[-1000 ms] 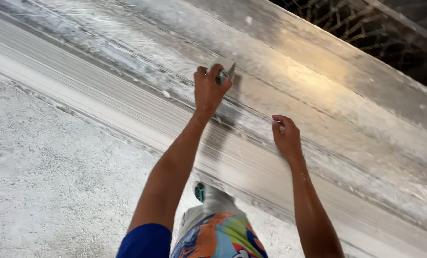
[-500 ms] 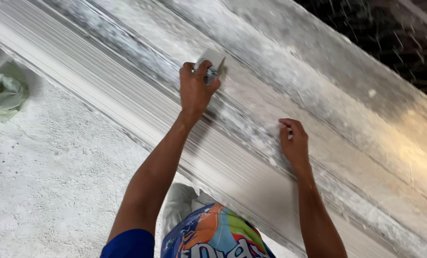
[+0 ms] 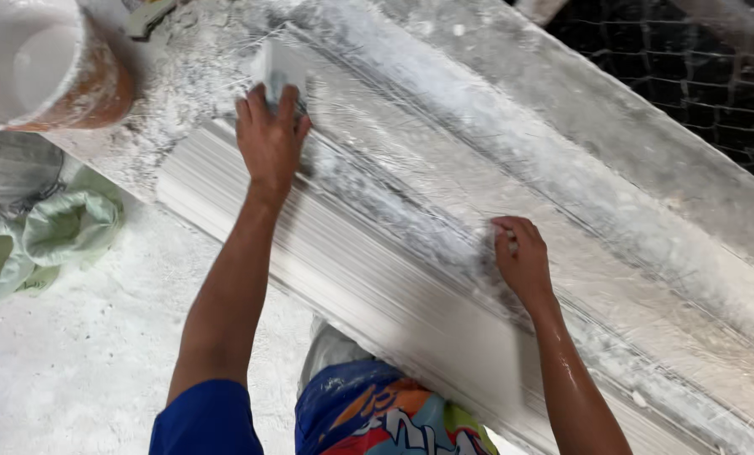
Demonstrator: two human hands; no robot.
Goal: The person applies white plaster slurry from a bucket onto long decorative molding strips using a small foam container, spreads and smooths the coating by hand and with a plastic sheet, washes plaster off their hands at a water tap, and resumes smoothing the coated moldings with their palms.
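A long white plaster moulding (image 3: 377,286) lies diagonally across a dusty bench, with ribbed white edges and a glossy, fibre-streaked top face. My left hand (image 3: 269,139) presses a small flat scraper (image 3: 274,69) against the moulding's upper left end, fingers wrapped over the tool. My right hand (image 3: 524,261) rests lower right on the top face, fingers curled with the tips on the wet surface; whether it pinches anything is unclear.
A white bucket with rusty-brown stains (image 3: 48,67) stands at the top left. Crumpled pale green sacks (image 3: 56,236) lie on the plaster-covered floor (image 3: 82,362) at left. Dark wire mesh (image 3: 689,67) runs behind the bench at top right.
My left hand has slid the scraper along the moulding to its upper left end. The view has shifted, bringing the bucket and sacks into sight. My right hand stays on the top face.
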